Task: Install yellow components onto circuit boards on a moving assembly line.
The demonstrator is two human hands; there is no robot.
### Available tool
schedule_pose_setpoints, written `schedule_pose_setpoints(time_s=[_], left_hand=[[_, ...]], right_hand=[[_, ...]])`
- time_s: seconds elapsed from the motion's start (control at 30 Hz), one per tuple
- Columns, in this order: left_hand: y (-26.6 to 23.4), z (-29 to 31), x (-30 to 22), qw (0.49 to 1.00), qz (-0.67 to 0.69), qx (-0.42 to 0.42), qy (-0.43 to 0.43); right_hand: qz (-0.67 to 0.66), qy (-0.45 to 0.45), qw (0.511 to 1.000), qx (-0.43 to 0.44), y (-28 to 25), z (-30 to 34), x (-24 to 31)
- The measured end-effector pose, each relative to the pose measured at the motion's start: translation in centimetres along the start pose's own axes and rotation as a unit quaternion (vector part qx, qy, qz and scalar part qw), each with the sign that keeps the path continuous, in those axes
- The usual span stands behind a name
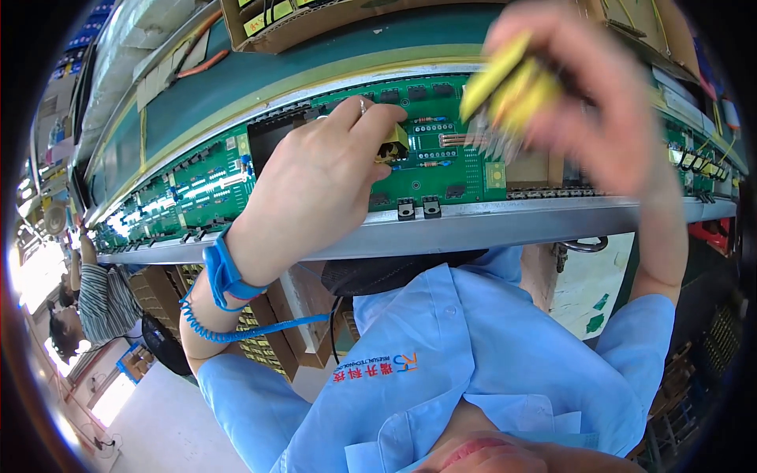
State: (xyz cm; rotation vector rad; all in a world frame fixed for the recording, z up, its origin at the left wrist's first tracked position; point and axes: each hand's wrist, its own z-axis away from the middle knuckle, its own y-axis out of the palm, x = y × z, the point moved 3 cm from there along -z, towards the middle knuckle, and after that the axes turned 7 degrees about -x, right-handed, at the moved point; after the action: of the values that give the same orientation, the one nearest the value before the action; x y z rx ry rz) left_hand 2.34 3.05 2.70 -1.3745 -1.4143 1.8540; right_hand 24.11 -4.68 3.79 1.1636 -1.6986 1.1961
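Currently, the two hands are working apart. Left hand (319, 169) is gripping a small yellow-wrapped component (400, 139) between thumb and fingers, low against the green circuit board (394, 188); whether it is sitting fully home, I cannot tell, as the fingers are hiding part of it. Right hand (611, 94) is hovering above the board, further right, clasping another yellow part (516, 94); blur is leaving its count (one piece or two) unclear.

Judgement: the step in hand is looking like seating components on the board, the left one first. Next move is probably calling for lining up pins with holes, then pressing squarely.

Appearance: the left component is showing bright yellow wrap and a darker face; the right part is displaying pale, slender pins slanting downward.
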Motion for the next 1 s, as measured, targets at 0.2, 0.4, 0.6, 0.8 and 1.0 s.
schedule_pose_setpoints(time_s=[0.2, 0.4, 0.6, 0.8, 1.0], left_hand=[[0.8, -0.2, -0.3, 0.994, -0.083, -0.037, 0.054], [1.4, 0.1, -0.4, 0.998, -0.029, -0.048, -0.023], [1.8, 0.2, -0.6, 0.996, -0.058, -0.058, -0.038], [2.0, 0.4, -1.1, 0.992, -0.115, -0.040, 0.018], [2.3, 0.7, -0.8, 0.991, -0.100, -0.088, 0.020]], right_hand=[[0.175, 0.049, 0.963, 0.199, 3.7, 3.8, -0.3], [0.195, 0.078, 0.948, 0.239, 3.8, 3.3, -1.1], [0.162, 0.081, 0.956, 0.231, 4.0, 3.0, -1.2], [0.152, 0.125, 0.949, 0.246, 3.8, 2.5, -0.7], [0.122, 0.115, 0.962, 0.217, 3.0, 2.8, -0.9]])
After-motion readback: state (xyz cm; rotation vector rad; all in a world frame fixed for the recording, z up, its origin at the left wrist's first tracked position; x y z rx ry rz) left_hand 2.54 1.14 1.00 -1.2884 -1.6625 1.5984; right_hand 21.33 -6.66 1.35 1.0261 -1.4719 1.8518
